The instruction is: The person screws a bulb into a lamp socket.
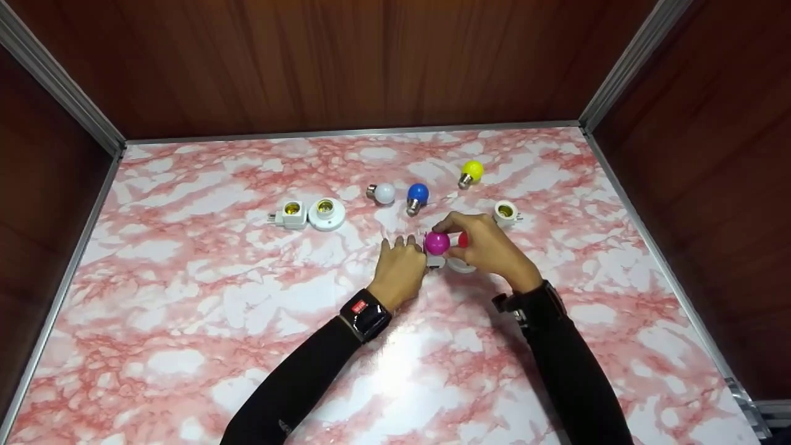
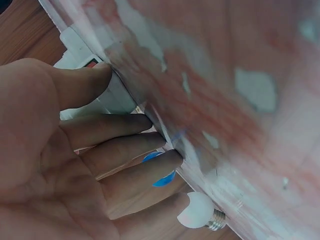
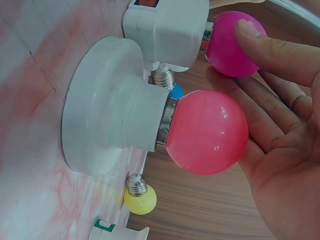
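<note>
Magenta colours the bulb (image 1: 437, 243) that the right hand (image 1: 485, 246) pinches at the white socket (image 3: 170, 32). The left hand (image 1: 400, 272) rests beside that socket, its fingers straight.

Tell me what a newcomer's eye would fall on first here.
Probably the magenta bulb, pinched in the right hand at the mouth of a white socket. Next, the red bulb beside it, seated in a round socket. Then the blue bulb and yellow bulb, lying farther back on the table.
</note>
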`<state>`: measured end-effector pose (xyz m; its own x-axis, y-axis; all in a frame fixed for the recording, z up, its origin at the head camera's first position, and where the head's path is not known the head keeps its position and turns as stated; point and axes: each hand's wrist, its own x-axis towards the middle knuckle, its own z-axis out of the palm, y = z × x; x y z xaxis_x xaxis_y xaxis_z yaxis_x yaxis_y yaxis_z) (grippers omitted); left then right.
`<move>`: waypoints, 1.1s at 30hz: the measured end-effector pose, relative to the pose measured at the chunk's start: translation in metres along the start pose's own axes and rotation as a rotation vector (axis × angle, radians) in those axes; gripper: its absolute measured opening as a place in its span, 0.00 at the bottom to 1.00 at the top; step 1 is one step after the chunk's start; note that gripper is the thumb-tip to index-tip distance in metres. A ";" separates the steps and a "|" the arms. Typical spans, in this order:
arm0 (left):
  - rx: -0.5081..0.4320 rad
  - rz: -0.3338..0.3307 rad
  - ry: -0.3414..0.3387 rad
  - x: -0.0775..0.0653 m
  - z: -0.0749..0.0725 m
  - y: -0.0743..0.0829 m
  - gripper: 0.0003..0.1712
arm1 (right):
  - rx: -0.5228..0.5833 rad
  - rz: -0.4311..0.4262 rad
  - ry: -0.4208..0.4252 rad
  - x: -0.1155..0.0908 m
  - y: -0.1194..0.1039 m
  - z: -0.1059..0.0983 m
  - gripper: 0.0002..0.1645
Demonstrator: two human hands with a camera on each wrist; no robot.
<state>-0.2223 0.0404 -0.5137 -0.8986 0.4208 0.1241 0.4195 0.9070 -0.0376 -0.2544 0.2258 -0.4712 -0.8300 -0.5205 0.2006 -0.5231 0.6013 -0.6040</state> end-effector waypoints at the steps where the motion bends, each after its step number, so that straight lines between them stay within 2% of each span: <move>1: -0.010 0.000 -0.011 0.000 -0.001 -0.001 0.21 | -0.002 0.002 0.000 0.000 0.000 0.000 0.22; 4: -0.050 0.003 -0.049 0.001 -0.003 -0.004 0.25 | -0.019 0.008 -0.006 0.001 -0.001 -0.001 0.22; 6: -0.079 0.010 -0.063 0.002 -0.004 -0.007 0.23 | -0.026 0.014 -0.013 0.001 -0.001 -0.002 0.23; 12: -0.158 0.015 -0.013 0.006 -0.008 -0.020 0.10 | -0.002 0.021 -0.009 -0.001 -0.001 -0.011 0.25; 17: -0.217 -0.041 0.062 0.013 -0.015 -0.032 0.12 | 0.022 0.032 0.099 -0.001 -0.001 -0.023 0.20; 20: -0.260 -0.079 0.137 0.021 -0.019 -0.039 0.13 | 0.024 0.042 0.181 0.001 0.002 -0.031 0.17; 27: -0.361 -0.152 0.316 0.040 -0.024 -0.060 0.12 | 0.007 0.148 0.343 0.004 0.020 -0.044 0.13; 33: -0.394 -0.237 0.342 0.055 -0.024 -0.080 0.17 | -0.134 0.201 0.448 0.004 0.039 -0.051 0.16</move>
<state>-0.3021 -0.0098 -0.4804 -0.9087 0.1175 0.4007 0.2869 0.8729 0.3947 -0.2882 0.2784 -0.4546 -0.9029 -0.0935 0.4196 -0.3408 0.7506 -0.5661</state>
